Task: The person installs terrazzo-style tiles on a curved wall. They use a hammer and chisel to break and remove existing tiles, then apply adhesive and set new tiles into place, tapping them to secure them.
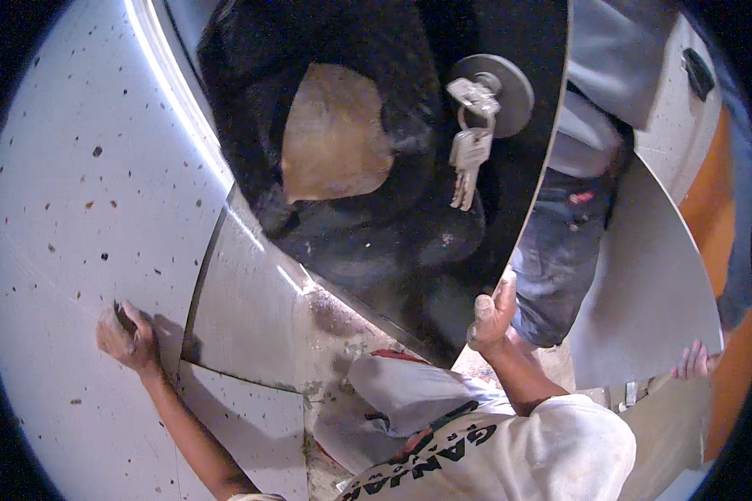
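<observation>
One large pale panel with dark specks (pixel 58 275) takes up my left side, and I read it as a wall. Next in size is the dark door (pixel 510 188) in front of me, its pale edge slanting down toward my right side. Beyond that edge stands a grey board (pixel 643 275), with a co-worker's hand (pixel 695 360) at its lower corner. Between the speckled panel and the door is a plain beige panel (pixel 246 296).

A brown patch (pixel 338 134) shows in the door's dark face; whether it is an opening or a reflection I cannot tell, and I can make out no container for sure.

My right hand (pixel 493 319) is at the door's edge, its fingers closed about it as far as I can see. My left hand (pixel 127 336) rests against the speckled panel, fingers bent; whether they hold anything I cannot tell.

I judge the step in hand to be steadying the door at its edge. The next move calls for a sure grip there and fingertips kept out of any closing gap.

Smallest are the keys (pixel 471 150), hanging by a ring at the round plate (pixel 520 96) on the door.
</observation>
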The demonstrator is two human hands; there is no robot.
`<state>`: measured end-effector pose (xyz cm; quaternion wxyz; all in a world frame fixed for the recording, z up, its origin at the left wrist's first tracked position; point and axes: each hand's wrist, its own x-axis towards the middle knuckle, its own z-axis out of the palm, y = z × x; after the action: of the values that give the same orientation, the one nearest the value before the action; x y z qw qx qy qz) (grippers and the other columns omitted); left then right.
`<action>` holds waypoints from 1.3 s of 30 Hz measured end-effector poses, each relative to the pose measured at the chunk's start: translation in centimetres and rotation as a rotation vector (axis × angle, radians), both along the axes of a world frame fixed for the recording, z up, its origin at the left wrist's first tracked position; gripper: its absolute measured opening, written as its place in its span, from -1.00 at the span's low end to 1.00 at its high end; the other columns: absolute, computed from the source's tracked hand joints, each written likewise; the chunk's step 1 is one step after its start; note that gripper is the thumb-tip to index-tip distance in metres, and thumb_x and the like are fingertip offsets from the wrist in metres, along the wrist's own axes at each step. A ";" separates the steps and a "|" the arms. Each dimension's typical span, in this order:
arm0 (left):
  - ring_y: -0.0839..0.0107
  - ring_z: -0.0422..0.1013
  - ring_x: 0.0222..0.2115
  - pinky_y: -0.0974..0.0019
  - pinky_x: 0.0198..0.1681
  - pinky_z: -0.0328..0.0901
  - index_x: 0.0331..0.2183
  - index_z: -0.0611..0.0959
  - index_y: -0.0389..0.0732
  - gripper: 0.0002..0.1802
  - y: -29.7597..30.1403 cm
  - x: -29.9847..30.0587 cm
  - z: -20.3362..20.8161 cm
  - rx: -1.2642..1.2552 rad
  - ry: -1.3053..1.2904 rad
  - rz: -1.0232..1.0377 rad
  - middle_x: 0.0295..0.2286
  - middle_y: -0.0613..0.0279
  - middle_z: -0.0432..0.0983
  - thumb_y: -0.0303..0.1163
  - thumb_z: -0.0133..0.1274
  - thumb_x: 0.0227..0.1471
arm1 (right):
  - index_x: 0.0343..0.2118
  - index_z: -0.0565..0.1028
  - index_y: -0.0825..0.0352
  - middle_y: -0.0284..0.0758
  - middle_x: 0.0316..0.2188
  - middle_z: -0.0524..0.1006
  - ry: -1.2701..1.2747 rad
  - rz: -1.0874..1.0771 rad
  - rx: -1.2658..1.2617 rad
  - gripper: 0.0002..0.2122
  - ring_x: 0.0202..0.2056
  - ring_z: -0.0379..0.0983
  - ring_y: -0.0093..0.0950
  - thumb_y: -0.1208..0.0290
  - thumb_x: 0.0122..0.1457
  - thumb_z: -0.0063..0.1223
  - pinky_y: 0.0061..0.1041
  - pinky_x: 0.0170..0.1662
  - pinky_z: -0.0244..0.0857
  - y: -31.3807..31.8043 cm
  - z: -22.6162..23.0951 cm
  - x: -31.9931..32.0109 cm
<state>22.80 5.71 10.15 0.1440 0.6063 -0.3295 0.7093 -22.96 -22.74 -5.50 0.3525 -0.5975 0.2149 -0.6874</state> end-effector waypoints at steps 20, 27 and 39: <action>0.26 0.48 -0.38 0.22 -0.16 0.25 -0.30 0.63 -0.19 -0.78 0.1 -1.9 0.8 0.000 0.061 -0.097 -0.44 0.22 0.55 -0.45 0.22 -0.10 | 0.19 0.10 0.72 0.11 0.25 0.14 0.161 -0.306 0.049 -0.36 0.29 0.03 -0.17 0.14 0.33 -0.17 -0.33 0.35 -0.21 -6.4 -2.7 -1.9; 0.25 0.50 -0.32 0.19 -0.14 0.28 -0.29 0.65 -0.17 -0.77 -0.2 -1.2 0.6 -0.024 0.031 -0.082 -0.39 0.21 0.58 -0.44 0.24 -0.10 | 0.15 0.24 0.65 0.11 0.20 0.25 0.372 -0.547 0.067 -0.45 0.27 0.11 -0.09 0.15 0.37 -0.29 -0.27 0.34 -0.14 -8.9 -0.4 -1.6; 0.14 0.52 -0.49 0.12 -0.37 0.42 -0.43 0.70 -0.27 -0.76 2.7 7.2 -1.6 -0.031 -0.052 -0.066 -0.48 0.12 0.61 -0.28 0.31 -0.03 | 0.02 0.35 0.43 -0.01 -0.21 0.50 0.506 -0.556 0.200 -0.47 -0.16 0.44 -0.09 0.14 0.10 0.17 -0.16 -0.09 0.32 -9.6 1.6 -5.2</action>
<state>30.03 8.36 8.50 0.1683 0.5742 -0.3419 0.7246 -28.11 -32.37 -3.88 0.1452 -0.6298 0.5149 -0.5631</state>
